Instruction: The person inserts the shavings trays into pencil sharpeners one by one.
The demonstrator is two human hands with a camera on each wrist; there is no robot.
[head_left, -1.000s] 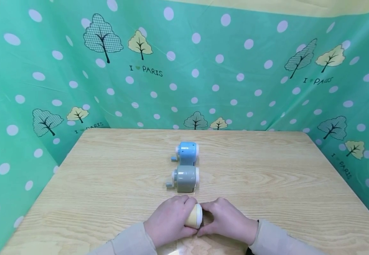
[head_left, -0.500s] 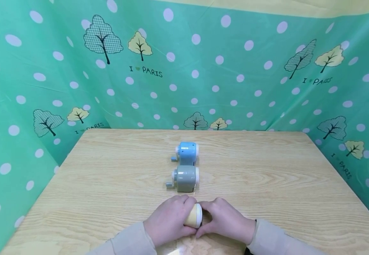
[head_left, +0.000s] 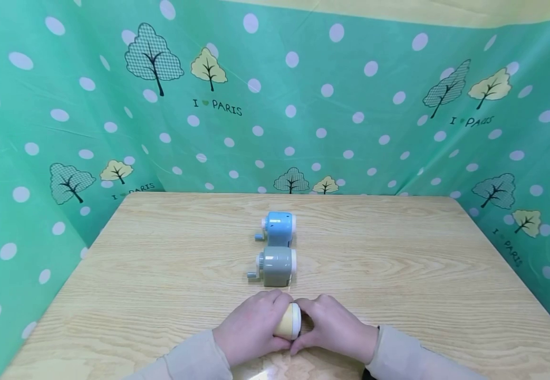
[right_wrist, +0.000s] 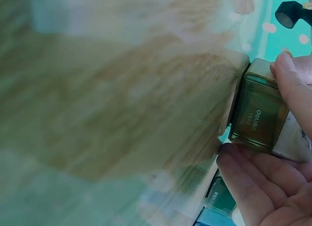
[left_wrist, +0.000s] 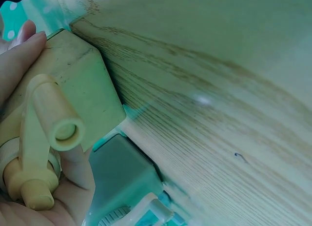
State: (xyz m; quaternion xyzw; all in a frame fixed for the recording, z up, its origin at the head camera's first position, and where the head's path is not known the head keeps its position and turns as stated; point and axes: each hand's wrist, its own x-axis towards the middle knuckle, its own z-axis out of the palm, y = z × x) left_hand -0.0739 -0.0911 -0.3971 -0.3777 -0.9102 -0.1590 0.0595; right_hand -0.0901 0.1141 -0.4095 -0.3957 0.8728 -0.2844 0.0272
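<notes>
A yellow pencil sharpener [head_left: 284,323] stands near the table's front, its white front end turned right. My left hand [head_left: 253,327] is wrapped round its body; the left wrist view shows its crank handle [left_wrist: 58,113]. At the front end, my right hand [head_left: 334,330] holds the sharpener between thumb and fingers. A dark see-through shavings drawer [right_wrist: 258,113] with lettering shows in the right wrist view, between that thumb and those fingers. It appears to sit in the body. In the head view my hands mostly hide it.
Directly behind stands a grey pencil sharpener [head_left: 277,266], with a blue pencil sharpener [head_left: 280,227] behind that. Both cranks point left. The wooden table [head_left: 398,248] is bounded by a green dotted curtain [head_left: 275,126] at the back and sides.
My right hand has shifted slightly left toward the sharpener, and the dark part beside its white front has become less visible. The left hand keeps its hold. The other sharpeners stay put.
</notes>
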